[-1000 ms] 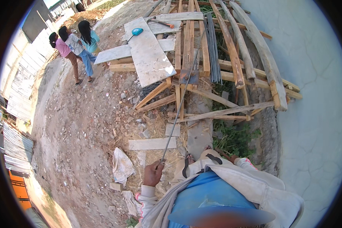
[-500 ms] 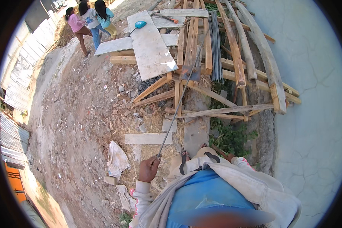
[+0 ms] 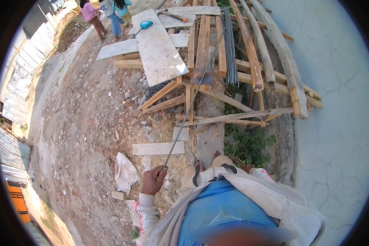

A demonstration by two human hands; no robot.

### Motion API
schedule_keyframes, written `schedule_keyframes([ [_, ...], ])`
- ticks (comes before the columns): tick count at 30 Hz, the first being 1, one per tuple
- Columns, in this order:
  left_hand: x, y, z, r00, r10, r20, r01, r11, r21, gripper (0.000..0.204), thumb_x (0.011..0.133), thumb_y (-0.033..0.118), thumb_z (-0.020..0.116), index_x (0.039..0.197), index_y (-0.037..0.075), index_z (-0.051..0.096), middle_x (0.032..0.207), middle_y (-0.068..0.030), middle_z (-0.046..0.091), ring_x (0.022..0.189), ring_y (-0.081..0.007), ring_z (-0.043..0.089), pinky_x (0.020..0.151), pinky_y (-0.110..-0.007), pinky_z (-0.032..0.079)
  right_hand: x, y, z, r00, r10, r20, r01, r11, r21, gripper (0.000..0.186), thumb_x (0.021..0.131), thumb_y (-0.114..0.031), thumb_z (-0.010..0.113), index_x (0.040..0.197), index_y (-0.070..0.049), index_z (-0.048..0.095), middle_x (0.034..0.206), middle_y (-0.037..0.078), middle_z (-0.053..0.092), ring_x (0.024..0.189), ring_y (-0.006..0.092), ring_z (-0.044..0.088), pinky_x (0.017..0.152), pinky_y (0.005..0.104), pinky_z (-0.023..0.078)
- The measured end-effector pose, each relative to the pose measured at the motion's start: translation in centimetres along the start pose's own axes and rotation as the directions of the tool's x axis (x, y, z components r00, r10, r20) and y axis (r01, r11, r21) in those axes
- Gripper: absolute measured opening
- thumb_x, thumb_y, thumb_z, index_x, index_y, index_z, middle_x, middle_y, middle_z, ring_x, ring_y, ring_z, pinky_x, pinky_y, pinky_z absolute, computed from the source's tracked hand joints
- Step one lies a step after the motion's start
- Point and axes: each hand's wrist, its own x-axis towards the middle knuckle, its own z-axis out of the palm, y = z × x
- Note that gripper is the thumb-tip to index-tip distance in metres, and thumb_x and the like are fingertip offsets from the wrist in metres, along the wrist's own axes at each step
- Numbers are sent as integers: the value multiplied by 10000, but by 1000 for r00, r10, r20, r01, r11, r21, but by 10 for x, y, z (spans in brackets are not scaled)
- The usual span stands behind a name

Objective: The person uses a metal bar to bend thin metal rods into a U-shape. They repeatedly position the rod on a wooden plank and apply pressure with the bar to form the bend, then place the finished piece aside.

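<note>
A long, thin grey metal rod [image 3: 190, 105] lay across the square, rust-brown metal plate [image 3: 208, 77] on the pale timber beams [image 3: 203, 45]. The left hand [image 3: 153, 181], on the person's side of the plate and to its left, had its fingers closed around the rod's near end. From that grip the rod ran away from the person, its long axis slanting rightward over the plate and pointing toward the bundle of dark grey rods [image 3: 230, 49] beyond and right of it. The right hand [image 3: 248, 167], nearer the person than the plate and rightward, was farther from the rod; whether it gripped anything I couldn't tell.
</note>
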Motion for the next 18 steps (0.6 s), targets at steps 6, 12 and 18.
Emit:
schedule_keyframes([
  [6, -3, 7, 5, 995, -95, -29, 91, 990, -108, 212, 981, 200, 648, 1018, 8, 733, 640, -100, 572, 558, -135, 520, 536, -315, 425, 32, 4, -3, 998, 10, 54, -7, 999, -51, 570, 796, -470, 692, 1076, 22, 751, 999, 253, 748, 968, 388, 742, 830, 456, 570],
  [12, -12, 16, 24, 979, -203, -29, 196, 967, -161, 234, 978, 189, 652, 1067, -7, 747, 669, -96, 625, 604, -112, 564, 564, -302, 444, 71, -19, -25, 997, 30, 78, -23, 996, -82, 592, 805, -471, 684, 1106, 36, 742, 1043, 269, 740, 1010, 388, 736, 865, 467, 562],
  [18, -26, 39, 72, 888, -456, -65, 433, 875, -214, 218, 977, 174, 656, 1049, -1, 764, 663, -66, 641, 628, -105, 569, 568, -305, 446, 113, -58, -91, 995, 41, 87, -31, 993, -113, 569, 825, -494, 687, 1079, 11, 753, 1024, 290, 730, 1019, 399, 729, 870, 476, 557],
])
